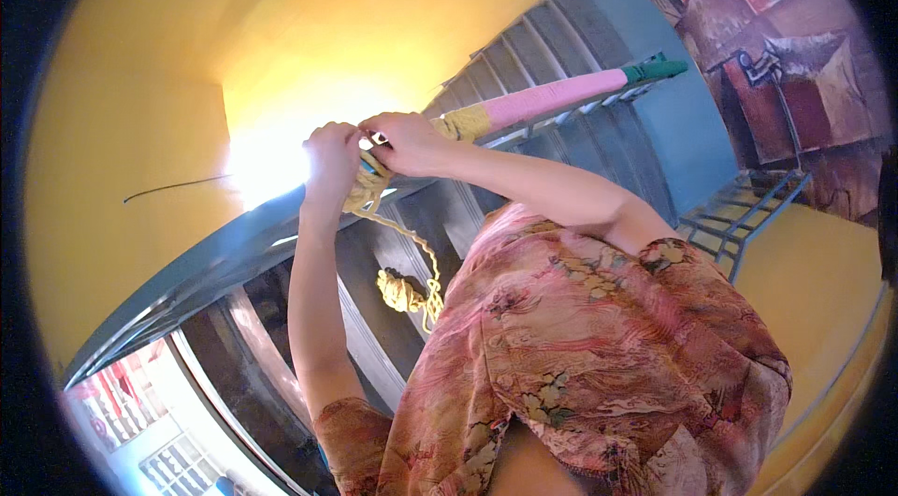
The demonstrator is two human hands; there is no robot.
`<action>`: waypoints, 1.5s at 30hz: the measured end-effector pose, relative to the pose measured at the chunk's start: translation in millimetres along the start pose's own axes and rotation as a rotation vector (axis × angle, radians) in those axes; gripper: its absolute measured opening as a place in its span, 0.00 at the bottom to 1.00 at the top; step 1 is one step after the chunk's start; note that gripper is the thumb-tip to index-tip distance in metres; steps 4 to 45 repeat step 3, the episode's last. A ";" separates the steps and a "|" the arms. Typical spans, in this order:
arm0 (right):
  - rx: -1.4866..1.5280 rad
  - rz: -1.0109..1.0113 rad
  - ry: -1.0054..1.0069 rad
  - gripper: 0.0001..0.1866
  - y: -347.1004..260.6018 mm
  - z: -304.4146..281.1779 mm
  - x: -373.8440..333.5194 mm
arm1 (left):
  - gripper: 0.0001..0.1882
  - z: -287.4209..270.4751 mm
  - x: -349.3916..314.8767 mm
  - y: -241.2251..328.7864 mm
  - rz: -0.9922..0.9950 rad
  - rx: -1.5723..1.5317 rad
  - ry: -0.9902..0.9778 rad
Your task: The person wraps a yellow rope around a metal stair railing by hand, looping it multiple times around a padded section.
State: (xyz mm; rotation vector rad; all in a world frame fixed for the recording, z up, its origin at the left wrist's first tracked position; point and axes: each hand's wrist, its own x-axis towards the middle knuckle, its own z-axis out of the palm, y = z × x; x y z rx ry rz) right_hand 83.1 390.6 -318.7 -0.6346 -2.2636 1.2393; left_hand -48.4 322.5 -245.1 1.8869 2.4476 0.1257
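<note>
Both hands meet over the stair handrail (pixel 271 229), in front of bright glare. My left hand (pixel 332 154) is closed, its fingers bent against the yellow yarn (pixel 369 185) on the rail. Just to its right, my right hand (pixel 407 142) pinches at the same yarn, thumb and fingertips drawn together; the exact grip is partly hidden. Below the hands a strand runs down to a loose yellow yarn bundle (pixel 400 292) lying over the steps. To the right, the rail is wrapped in yellow cord (pixel 465 122), then a pink wrapping (pixel 557 99), then a green wrapping (pixel 655 72).
Dark stair steps (pixel 412 234) lie under the rail, with more stairs (pixel 533 47) rising behind it. A yellow wall (pixel 131 103) stands at left, a painted mural (pixel 795 56) at right. A thin dark wire (pixel 178 185) sticks out leftward. Metal railing bars (pixel 744 215) stand at right.
</note>
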 end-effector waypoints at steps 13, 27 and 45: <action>0.138 0.328 -0.173 0.19 -4.3 -1.2 14.1 | 0.10 6.7 12.1 4.4 -0.105 0.168 -0.101; 0.138 0.328 -0.173 0.19 -4.3 -1.2 14.1 | 0.10 6.7 12.1 4.4 -0.105 0.168 -0.101; 0.138 0.328 -0.173 0.19 -4.3 -1.2 14.1 | 0.10 6.7 12.1 4.4 -0.105 0.168 -0.101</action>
